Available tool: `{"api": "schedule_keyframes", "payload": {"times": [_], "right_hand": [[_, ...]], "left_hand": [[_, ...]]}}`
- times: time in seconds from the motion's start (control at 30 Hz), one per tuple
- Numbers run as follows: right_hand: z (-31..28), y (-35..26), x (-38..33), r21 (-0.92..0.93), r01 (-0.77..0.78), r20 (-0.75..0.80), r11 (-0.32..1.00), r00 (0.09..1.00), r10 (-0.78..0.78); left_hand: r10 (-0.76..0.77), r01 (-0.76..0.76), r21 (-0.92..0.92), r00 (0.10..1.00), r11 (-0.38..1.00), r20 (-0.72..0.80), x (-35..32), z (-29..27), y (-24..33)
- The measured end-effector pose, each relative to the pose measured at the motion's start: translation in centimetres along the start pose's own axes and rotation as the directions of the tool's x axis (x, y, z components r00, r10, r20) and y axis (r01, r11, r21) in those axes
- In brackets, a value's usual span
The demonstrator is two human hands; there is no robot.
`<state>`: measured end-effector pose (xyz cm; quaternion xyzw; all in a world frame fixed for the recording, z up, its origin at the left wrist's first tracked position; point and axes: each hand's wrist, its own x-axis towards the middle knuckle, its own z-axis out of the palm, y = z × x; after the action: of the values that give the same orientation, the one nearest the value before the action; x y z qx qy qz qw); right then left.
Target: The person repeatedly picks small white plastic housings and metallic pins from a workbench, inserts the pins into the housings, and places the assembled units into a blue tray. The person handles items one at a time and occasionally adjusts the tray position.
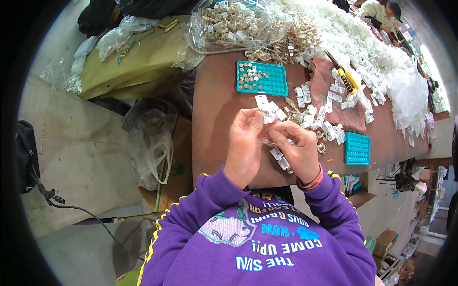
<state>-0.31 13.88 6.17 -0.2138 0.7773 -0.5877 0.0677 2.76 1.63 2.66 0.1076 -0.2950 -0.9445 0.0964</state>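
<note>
My left hand (244, 143) and my right hand (298, 148) meet over the brown table (214, 119), both pinching one small clear packet (268, 116) with a little metal piece inside. Several more small packets (280, 158) lie under my right hand. A scatter of white packets and gold metal pieces (312, 117) lies just beyond my fingers. My purple sleeves come in from below.
A teal tray with round metal pieces (262, 77) sits farther back; a second teal tray (357, 148) lies right. Yellow-handled pliers (344, 77) rest on a pink cloth (329, 95). Clear bags of parts (229, 24) and heaps of white packets (362, 43) fill the far end. A person (381, 12) sits beyond.
</note>
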Motion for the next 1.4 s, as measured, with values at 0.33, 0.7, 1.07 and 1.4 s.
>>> {"api": "schedule_keyframes", "payload": {"times": [0.33, 0.7, 1.07, 1.4], "right_hand": [[-3.6, 4.4, 12.4, -0.552, 0.317, 0.162, 0.771, 0.948, -0.274], [-1.6, 8.2, 16.2, -0.593, 0.316, 0.174, 0.74, 0.948, -0.265], [-2.9, 7.3, 18.1, -0.559, 0.624, 0.485, 0.547, 0.781, -0.394], [-4.4, 7.0, 17.7, -0.516, 0.709, 0.596, 0.481, 0.7, -0.393]], "left_hand": [[0.006, -0.016, -0.093, 0.994, 0.996, -0.111, 2.9, -1.9, -0.4], [-0.08, 0.062, -0.181, 0.993, 0.981, -0.09, 3.2, -3.1, 0.3], [-0.091, 0.066, -0.169, 0.986, 0.983, -0.141, 3.5, -3.0, 0.2], [-0.084, 0.065, -0.173, 0.99, 0.983, -0.109, 3.6, -3.2, 0.2]]}}
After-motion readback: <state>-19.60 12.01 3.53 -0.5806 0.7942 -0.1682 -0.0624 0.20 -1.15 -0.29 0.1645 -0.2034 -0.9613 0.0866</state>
